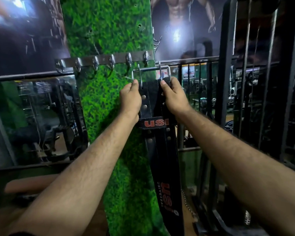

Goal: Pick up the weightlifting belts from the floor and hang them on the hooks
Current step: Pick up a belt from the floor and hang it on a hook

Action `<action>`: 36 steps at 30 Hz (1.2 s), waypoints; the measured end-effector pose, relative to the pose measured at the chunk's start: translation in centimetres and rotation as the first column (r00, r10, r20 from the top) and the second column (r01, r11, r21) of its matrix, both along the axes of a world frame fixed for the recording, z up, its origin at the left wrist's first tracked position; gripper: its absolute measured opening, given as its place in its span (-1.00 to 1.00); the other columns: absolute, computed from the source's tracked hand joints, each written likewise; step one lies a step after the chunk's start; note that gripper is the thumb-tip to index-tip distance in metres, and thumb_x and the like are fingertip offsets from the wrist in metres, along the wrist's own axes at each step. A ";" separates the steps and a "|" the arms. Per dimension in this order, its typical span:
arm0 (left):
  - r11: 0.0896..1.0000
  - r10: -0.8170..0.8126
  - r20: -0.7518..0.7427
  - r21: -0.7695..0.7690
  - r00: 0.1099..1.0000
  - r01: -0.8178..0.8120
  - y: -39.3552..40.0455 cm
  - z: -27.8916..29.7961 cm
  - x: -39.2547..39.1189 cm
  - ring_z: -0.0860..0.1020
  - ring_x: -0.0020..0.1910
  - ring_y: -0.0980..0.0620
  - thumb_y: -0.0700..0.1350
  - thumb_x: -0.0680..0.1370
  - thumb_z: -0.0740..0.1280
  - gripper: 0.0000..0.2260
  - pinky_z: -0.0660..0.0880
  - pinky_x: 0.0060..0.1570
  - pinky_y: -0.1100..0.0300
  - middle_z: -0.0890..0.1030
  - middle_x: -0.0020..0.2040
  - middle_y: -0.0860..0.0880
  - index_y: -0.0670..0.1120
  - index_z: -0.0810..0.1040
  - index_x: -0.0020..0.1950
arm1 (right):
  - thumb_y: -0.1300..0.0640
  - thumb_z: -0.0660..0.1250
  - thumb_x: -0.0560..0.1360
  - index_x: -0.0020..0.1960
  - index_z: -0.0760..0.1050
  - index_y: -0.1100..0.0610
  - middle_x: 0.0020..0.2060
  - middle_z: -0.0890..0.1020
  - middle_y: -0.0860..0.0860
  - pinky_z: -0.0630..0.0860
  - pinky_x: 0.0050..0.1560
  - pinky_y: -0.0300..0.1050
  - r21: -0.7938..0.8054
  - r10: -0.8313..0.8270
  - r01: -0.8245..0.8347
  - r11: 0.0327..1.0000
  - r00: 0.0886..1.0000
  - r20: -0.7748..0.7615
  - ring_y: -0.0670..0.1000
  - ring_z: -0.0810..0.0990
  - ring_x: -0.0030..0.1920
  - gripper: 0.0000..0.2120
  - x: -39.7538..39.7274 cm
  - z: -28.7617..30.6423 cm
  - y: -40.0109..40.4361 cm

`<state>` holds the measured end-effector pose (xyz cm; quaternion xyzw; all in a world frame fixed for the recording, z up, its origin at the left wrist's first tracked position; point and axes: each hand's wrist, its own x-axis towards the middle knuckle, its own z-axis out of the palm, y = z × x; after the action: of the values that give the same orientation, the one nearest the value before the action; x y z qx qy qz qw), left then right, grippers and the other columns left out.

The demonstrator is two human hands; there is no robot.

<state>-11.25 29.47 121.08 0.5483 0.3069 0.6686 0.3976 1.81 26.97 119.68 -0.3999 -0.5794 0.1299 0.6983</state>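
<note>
A black weightlifting belt (162, 150) with red lettering hangs down in front of the green turf panel (107, 31). Its steel buckle (151, 69) is raised just below the metal hook rail (106, 59), near the rail's rightmost hooks. My left hand (130, 97) grips the left side of the buckle end. My right hand (173, 96) grips the right side, thumb along the belt's top edge. Whether the buckle rests on a hook I cannot tell.
Several bare hooks line the rail to the left. More hooks (157, 41) stick out of the panel's right edge higher up. Mirrors (32, 120) flank the panel on the left; black gym frames (228, 82) stand right. A padded bench (31, 184) sits low left.
</note>
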 end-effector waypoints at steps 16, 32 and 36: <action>0.983 0.149 -0.110 0.122 0.983 -0.135 7.0 5.2 -0.3 0.42 -0.37 0.02 0.16 0.55 0.31 -0.67 0.32 -0.33 0.18 0.45 -0.33 -0.10 -0.07 0.49 -0.23 | 0.00 0.24 0.66 0.03 0.52 0.12 -0.19 0.60 0.12 0.58 -0.18 0.17 -0.132 0.120 -0.139 0.981 0.983 -0.141 0.09 0.56 -0.25 -0.80 0.6 4.4 4.1; 0.979 -0.167 0.077 0.134 0.983 0.155 1.8 -5.3 -0.3 0.66 0.11 -0.26 0.22 0.51 0.38 -0.51 0.58 0.18 -0.20 0.70 0.07 -0.23 -0.20 0.65 0.12 | -0.24 0.30 0.58 -0.18 0.62 0.12 -0.13 0.76 0.12 0.67 -0.04 -0.05 -0.157 0.123 -0.163 0.974 0.963 -0.240 0.07 0.74 -0.14 -0.56 -0.7 -4.9 0.3; 0.972 -0.197 0.072 0.146 0.978 0.185 0.9 -8.0 -0.9 0.68 -0.01 -0.11 0.18 0.42 0.51 -0.52 0.61 0.05 0.02 0.71 -0.01 -0.16 -0.21 0.62 0.06 | -0.04 0.41 0.57 -0.17 0.63 0.14 -0.28 0.74 -0.01 0.68 -0.14 -0.14 -0.094 0.104 -0.119 0.988 0.983 -0.148 -0.14 0.69 -0.23 -0.73 -0.8 -7.3 -0.5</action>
<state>-12.11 30.38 113.10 0.5725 0.1880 0.6698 0.4339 1.02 26.51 112.36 -0.3917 -0.5421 0.2267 0.7081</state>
